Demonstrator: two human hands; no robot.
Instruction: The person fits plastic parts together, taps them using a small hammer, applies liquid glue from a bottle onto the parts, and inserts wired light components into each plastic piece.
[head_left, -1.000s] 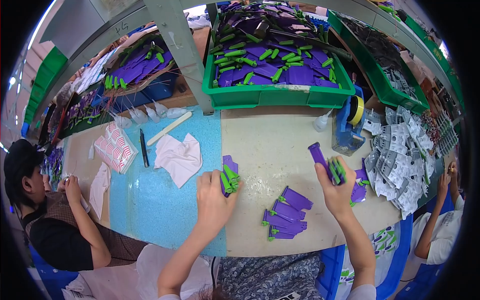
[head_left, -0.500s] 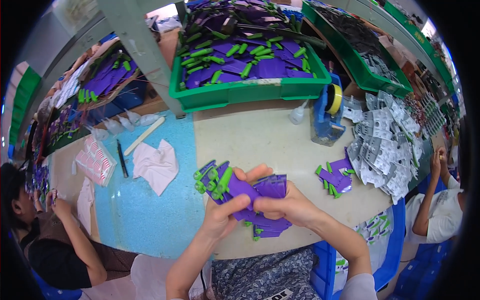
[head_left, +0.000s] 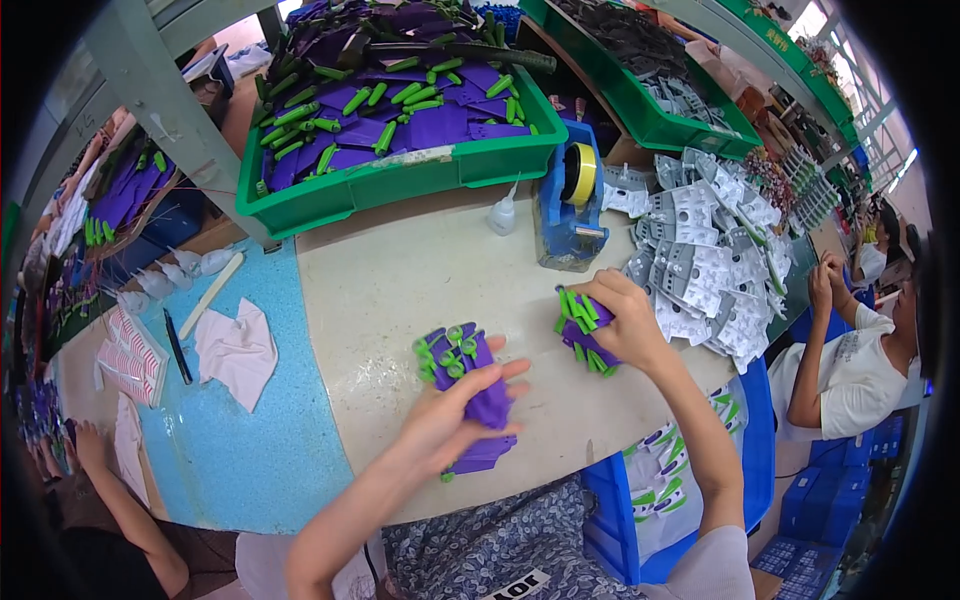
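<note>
My left hand (head_left: 455, 412) holds a stack of flat purple plastic pieces with green ends (head_left: 463, 355), the thumb across it and some fingers stretched out. Beneath that hand, more purple pieces (head_left: 482, 455) lie on the table. Off to the right, my right hand (head_left: 622, 318) is closed round a smaller bunch of purple pieces with green ends (head_left: 585, 330), at the table near the grey parts. Its palm side is hidden, so how many pieces it grips cannot be seen.
A green bin (head_left: 400, 180) heaped with purple-green pieces stands at the back. Beside it are a blue tape dispenser (head_left: 572, 205) and a small dropper bottle (head_left: 503, 213). Grey moulded parts (head_left: 705, 255) are piled right. A cloth (head_left: 237, 350) lies left; a blue crate (head_left: 612, 505) sits front right. Co-workers flank me.
My hands have parted. The right hand has let go of the left hand's stack and moved right to the small purple-green bunch. The view has shifted right.
</note>
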